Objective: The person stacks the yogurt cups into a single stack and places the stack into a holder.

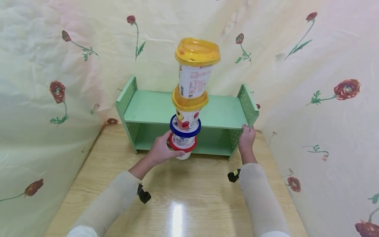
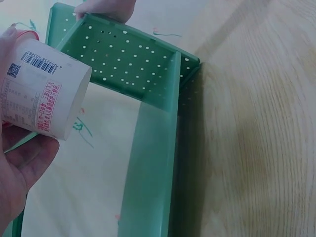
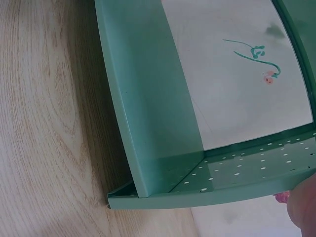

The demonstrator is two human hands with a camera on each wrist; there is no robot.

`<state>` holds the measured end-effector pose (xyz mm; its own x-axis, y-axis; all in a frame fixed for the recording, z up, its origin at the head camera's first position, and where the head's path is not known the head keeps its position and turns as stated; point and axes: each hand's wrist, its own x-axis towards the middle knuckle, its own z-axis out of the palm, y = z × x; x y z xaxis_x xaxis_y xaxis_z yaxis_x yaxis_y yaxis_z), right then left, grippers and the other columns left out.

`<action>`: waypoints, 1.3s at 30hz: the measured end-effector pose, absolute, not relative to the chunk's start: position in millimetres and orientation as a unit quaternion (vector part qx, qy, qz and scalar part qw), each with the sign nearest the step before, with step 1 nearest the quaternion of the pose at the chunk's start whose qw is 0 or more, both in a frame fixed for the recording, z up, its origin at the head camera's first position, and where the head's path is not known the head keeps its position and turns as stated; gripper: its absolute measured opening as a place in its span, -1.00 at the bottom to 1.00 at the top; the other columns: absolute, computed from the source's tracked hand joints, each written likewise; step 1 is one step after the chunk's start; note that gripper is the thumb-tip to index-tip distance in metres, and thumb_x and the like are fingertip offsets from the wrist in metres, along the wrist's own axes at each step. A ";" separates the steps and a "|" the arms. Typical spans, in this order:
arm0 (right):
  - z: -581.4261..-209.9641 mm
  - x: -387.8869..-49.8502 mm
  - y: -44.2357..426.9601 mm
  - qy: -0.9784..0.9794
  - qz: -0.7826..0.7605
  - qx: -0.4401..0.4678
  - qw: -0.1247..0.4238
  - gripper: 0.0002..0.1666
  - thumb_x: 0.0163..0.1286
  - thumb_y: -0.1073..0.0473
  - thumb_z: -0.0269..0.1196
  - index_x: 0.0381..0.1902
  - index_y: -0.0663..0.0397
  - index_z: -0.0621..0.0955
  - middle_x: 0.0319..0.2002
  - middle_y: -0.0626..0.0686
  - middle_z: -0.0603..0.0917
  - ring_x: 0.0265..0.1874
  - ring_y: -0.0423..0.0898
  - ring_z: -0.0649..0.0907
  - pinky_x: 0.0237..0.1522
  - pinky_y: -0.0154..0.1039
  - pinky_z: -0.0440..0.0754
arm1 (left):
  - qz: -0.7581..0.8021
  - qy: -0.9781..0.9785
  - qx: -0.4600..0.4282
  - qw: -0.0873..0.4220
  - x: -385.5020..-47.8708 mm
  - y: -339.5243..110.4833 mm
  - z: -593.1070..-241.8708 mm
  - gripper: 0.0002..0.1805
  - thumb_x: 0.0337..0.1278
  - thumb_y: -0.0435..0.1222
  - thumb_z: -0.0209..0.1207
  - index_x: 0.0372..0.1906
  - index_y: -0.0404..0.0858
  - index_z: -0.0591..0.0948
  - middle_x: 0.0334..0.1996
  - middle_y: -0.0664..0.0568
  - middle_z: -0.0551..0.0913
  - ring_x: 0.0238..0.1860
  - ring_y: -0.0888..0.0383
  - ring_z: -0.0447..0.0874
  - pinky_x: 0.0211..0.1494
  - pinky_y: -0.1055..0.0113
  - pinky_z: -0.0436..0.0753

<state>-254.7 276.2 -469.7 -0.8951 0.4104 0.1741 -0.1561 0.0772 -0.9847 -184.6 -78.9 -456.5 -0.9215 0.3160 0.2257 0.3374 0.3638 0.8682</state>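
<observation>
My left hand (image 1: 162,149) grips the lowest cup of an upright stack, a white paper cup (image 2: 47,89) with a red lid (image 1: 191,148). On it stand a cup with a blue lid (image 1: 185,133), then a printed cup with a yellow lid (image 1: 189,102), and on top a taller white cup (image 1: 194,79) with a yellow lid (image 1: 197,52). The stack is held up in front of a green two-tier shelf (image 1: 154,107). With fingers around the front edge of its right side panel, my right hand (image 1: 247,140) holds the shelf.
The shelf stands on a wood-grain table (image 1: 201,194), close to a flower-patterned cloth (image 1: 160,42) at the back and sides. Its side panels (image 2: 123,57) are perforated, and the cloth shows through its open back.
</observation>
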 end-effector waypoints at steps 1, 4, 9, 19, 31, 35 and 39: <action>-469.5 -254.5 276.1 -0.704 0.673 -0.089 0.210 -0.37 0.55 0.18 -0.15 0.53 0.14 0.27 0.47 0.09 0.36 0.48 -0.06 0.27 0.52 -0.18 0.14 | -0.527 -0.827 -0.198 0.010 -185.0 -78.6 -456.0 -0.06 -0.15 0.09 0.55 0.38 -0.08 0.41 0.12 0.07 0.64 0.03 0.07 0.63 -0.03 0.01 0.74; -468.6 -254.0 275.7 -0.707 0.671 -0.089 0.208 -0.37 0.56 0.17 -0.15 0.54 0.13 0.25 0.48 0.08 0.34 0.49 -0.06 0.25 0.53 -0.18 0.12 | -0.523 -0.830 -0.195 0.010 -186.8 -76.9 -454.8 -0.06 -0.14 0.10 0.55 0.38 -0.08 0.41 0.12 0.08 0.64 0.03 0.08 0.63 -0.04 0.10 0.74; -468.5 -254.4 275.1 -0.711 0.666 -0.097 0.204 -0.37 0.57 0.14 -0.16 0.55 0.10 0.24 0.50 0.06 0.32 0.50 -0.07 0.23 0.53 -0.20 0.10 | -0.519 -0.833 -0.191 0.009 -188.7 -74.5 -449.8 -0.07 -0.13 0.12 0.54 0.37 -0.06 0.41 0.14 0.09 0.63 0.06 0.09 0.62 -0.02 0.15 0.73; -470.0 -255.5 275.1 -0.702 0.670 -0.085 0.226 -0.37 0.53 0.19 -0.16 0.52 0.15 0.27 0.47 0.11 0.37 0.48 -0.06 0.26 0.52 -0.23 0.11 | -0.525 -0.823 -0.214 0.033 -196.7 -73.0 -431.1 -0.13 -0.10 0.04 0.55 0.35 -0.10 0.43 0.12 0.07 0.65 0.05 0.09 0.64 0.00 0.13 0.74; -473.4 -256.5 276.2 -0.709 0.665 -0.088 0.218 -0.37 0.53 0.17 -0.16 0.53 0.14 0.28 0.48 0.09 0.35 0.49 -0.06 0.26 0.52 -0.22 0.13 | -0.527 -0.819 -0.223 0.044 -203.7 -71.7 -410.2 -0.11 -0.09 0.07 0.53 0.36 -0.10 0.41 0.14 0.08 0.64 0.09 0.09 0.63 0.07 0.11 0.71; -473.0 -256.7 276.4 -0.712 0.662 -0.090 0.217 -0.37 0.54 0.17 -0.16 0.53 0.13 0.27 0.48 0.08 0.35 0.49 -0.06 0.26 0.52 -0.22 0.12 | -0.528 -0.819 -0.221 0.037 -205.2 -71.9 -403.0 -0.10 -0.09 0.08 0.53 0.38 -0.07 0.40 0.14 0.10 0.64 0.10 0.10 0.62 0.09 0.09 0.70; -473.2 -257.0 278.4 -0.710 0.665 -0.093 0.212 -0.38 0.55 0.19 -0.16 0.52 0.15 0.27 0.48 0.09 0.35 0.49 -0.04 0.25 0.53 -0.19 0.10 | -0.528 -0.817 -0.226 0.040 -207.4 -73.4 -396.1 -0.11 -0.08 0.04 0.54 0.38 -0.09 0.41 0.14 0.08 0.65 0.09 0.10 0.63 0.08 0.10 0.70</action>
<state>-257.0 278.4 -473.2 -0.8931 0.4138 0.1766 -0.1492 0.0979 -0.9839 -207.4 -73.4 -396.1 -0.8943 0.3278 0.3047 0.4125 0.3395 0.8453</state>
